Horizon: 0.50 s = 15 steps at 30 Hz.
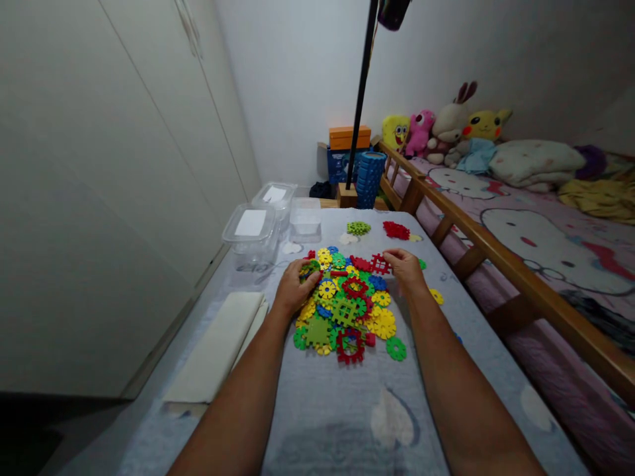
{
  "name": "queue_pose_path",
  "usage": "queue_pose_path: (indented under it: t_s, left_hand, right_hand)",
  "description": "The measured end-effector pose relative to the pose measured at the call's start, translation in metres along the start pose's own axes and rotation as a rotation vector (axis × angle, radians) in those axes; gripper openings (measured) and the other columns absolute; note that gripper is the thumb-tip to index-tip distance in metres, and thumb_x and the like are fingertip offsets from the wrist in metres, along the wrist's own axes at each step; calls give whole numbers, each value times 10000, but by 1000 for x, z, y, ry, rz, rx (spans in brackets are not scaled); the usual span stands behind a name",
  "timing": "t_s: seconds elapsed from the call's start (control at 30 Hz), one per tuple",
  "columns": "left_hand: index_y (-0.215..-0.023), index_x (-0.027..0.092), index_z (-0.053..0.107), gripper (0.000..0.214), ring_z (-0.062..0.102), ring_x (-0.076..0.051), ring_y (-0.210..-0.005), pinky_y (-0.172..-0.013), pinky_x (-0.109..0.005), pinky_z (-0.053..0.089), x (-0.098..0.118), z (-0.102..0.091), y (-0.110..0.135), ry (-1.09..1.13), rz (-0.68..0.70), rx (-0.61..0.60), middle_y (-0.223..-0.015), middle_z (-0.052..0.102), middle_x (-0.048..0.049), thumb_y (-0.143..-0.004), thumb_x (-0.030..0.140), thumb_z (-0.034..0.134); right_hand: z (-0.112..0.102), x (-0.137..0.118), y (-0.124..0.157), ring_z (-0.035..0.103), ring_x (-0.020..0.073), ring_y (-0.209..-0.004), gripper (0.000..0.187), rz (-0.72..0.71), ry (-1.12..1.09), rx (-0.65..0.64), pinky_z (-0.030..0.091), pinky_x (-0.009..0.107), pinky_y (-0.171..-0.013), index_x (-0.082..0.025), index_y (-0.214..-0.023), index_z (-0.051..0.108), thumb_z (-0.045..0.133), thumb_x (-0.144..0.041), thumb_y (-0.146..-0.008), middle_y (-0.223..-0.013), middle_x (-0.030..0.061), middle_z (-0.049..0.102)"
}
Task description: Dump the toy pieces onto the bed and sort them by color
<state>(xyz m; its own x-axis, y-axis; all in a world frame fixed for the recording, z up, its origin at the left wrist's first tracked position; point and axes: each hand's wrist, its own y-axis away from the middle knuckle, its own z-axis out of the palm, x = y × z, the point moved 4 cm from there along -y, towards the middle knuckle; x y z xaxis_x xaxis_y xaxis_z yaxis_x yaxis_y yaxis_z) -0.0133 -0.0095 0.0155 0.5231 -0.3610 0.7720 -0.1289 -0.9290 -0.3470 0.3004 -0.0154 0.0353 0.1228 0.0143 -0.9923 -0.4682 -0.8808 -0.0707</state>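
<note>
A heap of interlocking plastic building pieces (343,311) in green, yellow, red and blue lies between my hands on the cloth-covered table. My right hand (405,270) pinches a red square building piece (381,264) with a windowed middle, at the heap's far right edge. At the far left edge, my left hand (294,285) curls its fingers and thumb around a green building piece (309,270); its fingers partly hide that piece. Beyond the heap sit a small group of light green pieces (358,228) and a group of red pieces (395,230).
Clear plastic boxes (251,235) with white labels stand at the back left, beside a smaller open clear container (306,228). Folded cream sheets (218,344) lie on the left. A wooden bed rail (466,238) runs along the right. A black pole (361,99) rises behind the table.
</note>
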Motion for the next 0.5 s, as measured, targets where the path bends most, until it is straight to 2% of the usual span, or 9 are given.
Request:
queue_pose_path:
  t_s: [0.1, 0.23, 0.33, 0.5]
  left_hand:
    - [-1113, 204, 674, 357, 599, -275, -1206, -1100, -458, 453, -6, -2, -2, -33, -1, 61, -1228, 661, -107, -864, 454, 615]
    - [-1092, 189, 695, 375, 560, -309, -1265, -1135, -494, 417, -12, -1, -2, -120, -18, 134, -1269, 632, -135, -850, 465, 620]
    - [-1088, 190, 697, 371, 567, -310, -1254, -1124, -494, 427, -14, 1, -3, -150, -27, 131, -1259, 635, -139, -855, 467, 612]
    - [-1070, 197, 688, 342, 585, -306, -1211, -1097, -496, 444, -12, 3, -4, -158, -23, 112, -1220, 657, -131, -863, 454, 599]
  right_hand:
    - [-5, 0, -21, 495, 97, -473, 227, 81, -52, 39, 366, 212, -434, -175, -763, 656, 783, -314, -636, -559, -46, 598]
    - [-21, -2, -58, 595, 102, -489, 173, 232, -174, 207, 464, 168, -427, -188, -761, 565, 704, -96, -710, -553, -49, 596]
    - [-34, -1, -85, 596, 84, -476, 212, 296, -208, 297, 492, 139, -427, -199, -763, 495, 623, -29, -766, -538, -63, 568]
    - [-41, 5, -120, 550, 66, -415, 224, 344, -227, 340, 490, 126, -400, -196, -809, 484, 564, 12, -784, -527, -83, 514]
